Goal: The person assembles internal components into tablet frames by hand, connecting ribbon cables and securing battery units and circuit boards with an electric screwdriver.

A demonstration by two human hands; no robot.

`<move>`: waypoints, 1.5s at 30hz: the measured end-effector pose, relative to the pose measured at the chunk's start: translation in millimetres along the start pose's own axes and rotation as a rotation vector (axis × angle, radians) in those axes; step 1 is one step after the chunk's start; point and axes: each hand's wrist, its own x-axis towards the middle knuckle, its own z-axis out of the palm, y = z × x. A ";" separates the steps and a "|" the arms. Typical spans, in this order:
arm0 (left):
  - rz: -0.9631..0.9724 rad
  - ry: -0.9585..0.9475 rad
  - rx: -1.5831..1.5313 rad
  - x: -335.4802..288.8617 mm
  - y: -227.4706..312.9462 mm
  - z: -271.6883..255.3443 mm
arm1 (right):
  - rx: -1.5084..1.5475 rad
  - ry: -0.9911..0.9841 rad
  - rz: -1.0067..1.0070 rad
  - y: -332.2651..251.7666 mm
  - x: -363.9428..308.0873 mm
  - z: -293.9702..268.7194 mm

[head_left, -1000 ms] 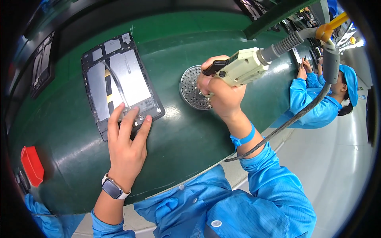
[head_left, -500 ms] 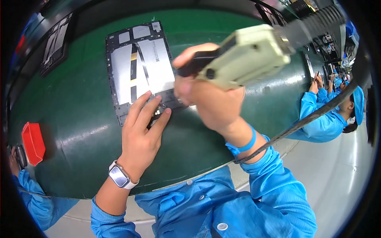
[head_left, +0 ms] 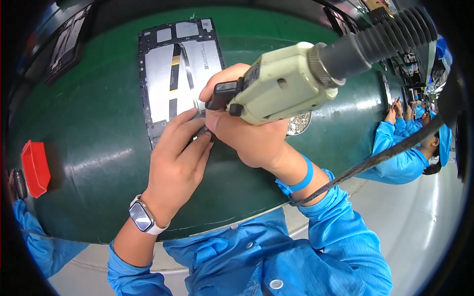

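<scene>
An opened tablet (head_left: 160, 98) lies on the green table, its silver plates and dark flat cables exposed. My left hand (head_left: 177, 153) rests on its lower end with the fingers extended and a little apart, pressing on the dark strip there. My right hand (head_left: 252, 138) is closed round a pale green electric screwdriver (head_left: 281, 81) with a black lever and a ribbed black hose. The screwdriver is held above the tablet's lower right part, close to my left fingertips. My hands hide its tip and most of the tablet's lower edge.
A round dish of small metal screws (head_left: 298, 123) stands right of my right hand. At left sits a red tray (head_left: 35, 167); another tablet housing (head_left: 69, 44) lies far left. A black cable (head_left: 375, 155) crosses near my right forearm. A co-worker (head_left: 407, 153) sits at the right.
My right hand and the screwdriver have come down and in toward my left fingertips. The dish of screws has come into sight. The tablet appears slightly higher and farther right in view.
</scene>
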 end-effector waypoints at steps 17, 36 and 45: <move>0.093 -0.085 0.012 9.5 -9.0 -14.6 | 0.156 0.123 -0.040 -20.8 -1.6 -46.7; -0.208 -0.202 -0.091 39.2 -0.3 -17.9 | 0.005 0.227 -0.061 -15.2 -12.4 -73.4; -0.015 -0.163 0.101 21.1 9.9 -10.9 | 0.006 0.214 -0.076 -17.1 -14.9 -76.5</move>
